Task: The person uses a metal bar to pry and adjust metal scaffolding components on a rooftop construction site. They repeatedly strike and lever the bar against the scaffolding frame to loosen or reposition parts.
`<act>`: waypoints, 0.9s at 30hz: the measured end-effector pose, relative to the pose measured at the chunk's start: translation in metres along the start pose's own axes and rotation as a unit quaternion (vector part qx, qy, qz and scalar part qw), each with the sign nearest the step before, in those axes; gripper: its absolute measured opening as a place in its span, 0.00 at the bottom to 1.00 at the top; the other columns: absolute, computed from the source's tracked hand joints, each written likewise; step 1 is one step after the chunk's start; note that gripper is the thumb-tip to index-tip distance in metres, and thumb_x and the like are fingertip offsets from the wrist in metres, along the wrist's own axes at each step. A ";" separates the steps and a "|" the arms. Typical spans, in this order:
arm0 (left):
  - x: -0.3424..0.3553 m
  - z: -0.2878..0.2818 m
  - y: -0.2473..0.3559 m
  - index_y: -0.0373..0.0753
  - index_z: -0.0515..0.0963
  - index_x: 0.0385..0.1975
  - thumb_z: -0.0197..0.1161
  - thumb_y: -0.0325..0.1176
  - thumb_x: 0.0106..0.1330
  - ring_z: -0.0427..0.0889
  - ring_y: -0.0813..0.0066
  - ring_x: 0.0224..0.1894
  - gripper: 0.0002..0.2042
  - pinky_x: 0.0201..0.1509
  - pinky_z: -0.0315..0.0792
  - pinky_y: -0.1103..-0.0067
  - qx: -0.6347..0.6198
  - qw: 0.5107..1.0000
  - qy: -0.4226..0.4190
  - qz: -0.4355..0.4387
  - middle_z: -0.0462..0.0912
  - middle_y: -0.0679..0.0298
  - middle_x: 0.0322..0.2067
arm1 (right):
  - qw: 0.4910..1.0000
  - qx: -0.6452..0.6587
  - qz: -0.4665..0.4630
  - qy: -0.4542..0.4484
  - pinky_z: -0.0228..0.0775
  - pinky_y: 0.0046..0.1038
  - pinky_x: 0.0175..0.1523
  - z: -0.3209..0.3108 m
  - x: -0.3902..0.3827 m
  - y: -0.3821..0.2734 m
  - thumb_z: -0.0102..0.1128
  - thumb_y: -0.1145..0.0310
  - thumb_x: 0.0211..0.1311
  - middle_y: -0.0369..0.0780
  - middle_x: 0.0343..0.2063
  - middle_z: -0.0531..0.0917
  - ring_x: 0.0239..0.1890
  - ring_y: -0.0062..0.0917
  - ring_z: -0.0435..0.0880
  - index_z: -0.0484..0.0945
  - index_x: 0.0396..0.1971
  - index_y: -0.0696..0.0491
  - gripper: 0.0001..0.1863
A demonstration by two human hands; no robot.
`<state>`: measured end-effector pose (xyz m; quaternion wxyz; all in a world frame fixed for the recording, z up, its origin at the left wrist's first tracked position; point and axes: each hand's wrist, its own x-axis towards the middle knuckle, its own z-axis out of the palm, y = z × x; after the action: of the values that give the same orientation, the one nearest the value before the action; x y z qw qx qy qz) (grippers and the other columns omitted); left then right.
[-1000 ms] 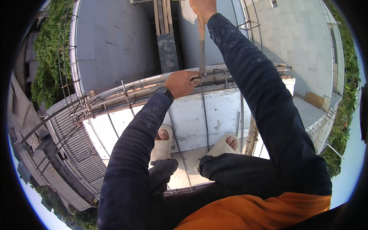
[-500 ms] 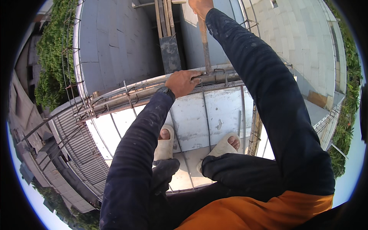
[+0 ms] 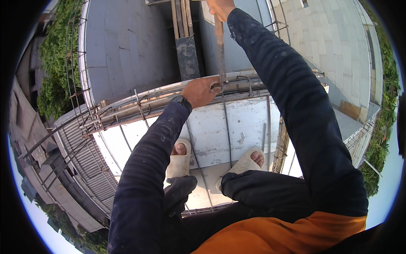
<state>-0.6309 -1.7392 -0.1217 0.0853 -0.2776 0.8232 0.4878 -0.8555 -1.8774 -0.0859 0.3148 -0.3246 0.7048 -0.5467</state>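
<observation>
My right hand (image 3: pixel 220 8), at the top edge of the view, is closed round the upper end of a long rusty steel bar (image 3: pixel 220 46). The bar points down toward me, and its lower end meets the reinforcing steel (image 3: pixel 241 86) that runs along the wall top. My left hand (image 3: pixel 200 92) rests on that steel right beside the bar's foot. Its fingers and thumb are pinched together there; what lies between them is hidden. A dark watch (image 3: pixel 182 101) sits on my left wrist. Bent wire hooks stick up just right of the bar's foot.
My sandalled feet (image 3: pixel 181 158) stand on pale panels (image 3: pixel 211 127) crossed by thin steel rods. Beyond the wall top drops a deep gap between grey block walls (image 3: pixel 127 46), with a dark plank (image 3: pixel 187 59) in it. Rebar cages (image 3: pixel 74 63) and a corrugated roof (image 3: pixel 86 148) lie left.
The steel bar has shifted a little left, its lower end now against my left fingertips. My right hand has moved slightly with it, and the left hand has barely moved.
</observation>
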 end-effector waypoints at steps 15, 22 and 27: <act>0.002 0.004 0.001 0.43 0.80 0.59 0.63 0.42 0.70 0.86 0.45 0.46 0.20 0.54 0.77 0.60 0.008 1.000 0.007 0.023 0.87 0.45 0.43 | 0.949 -0.232 -0.178 0.120 0.74 0.50 0.48 -0.014 0.009 0.010 0.55 0.52 0.73 0.62 0.38 0.84 0.46 0.58 0.83 0.82 0.39 0.63 0.24; 0.007 0.006 0.006 0.43 0.80 0.59 0.64 0.42 0.69 0.86 0.45 0.46 0.20 0.53 0.78 0.60 0.030 0.999 0.009 0.038 0.87 0.46 0.43 | 0.901 -0.307 -0.290 0.101 0.74 0.49 0.47 -0.026 -0.003 0.000 0.57 0.55 0.72 0.60 0.37 0.84 0.45 0.57 0.83 0.79 0.42 0.64 0.22; -0.006 -0.002 0.002 0.43 0.81 0.59 0.65 0.43 0.69 0.86 0.46 0.45 0.20 0.52 0.78 0.60 0.036 0.999 0.024 0.026 0.88 0.47 0.43 | 0.980 -0.044 -0.150 0.124 0.74 0.43 0.49 -0.023 -0.064 -0.069 0.58 0.61 0.73 0.56 0.39 0.84 0.43 0.50 0.83 0.77 0.45 0.65 0.18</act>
<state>-0.6268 -1.7373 -0.1165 0.0629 -0.2639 0.8493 0.4529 -0.8278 -1.8260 -0.0079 0.1251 -0.3700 0.7046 -0.5924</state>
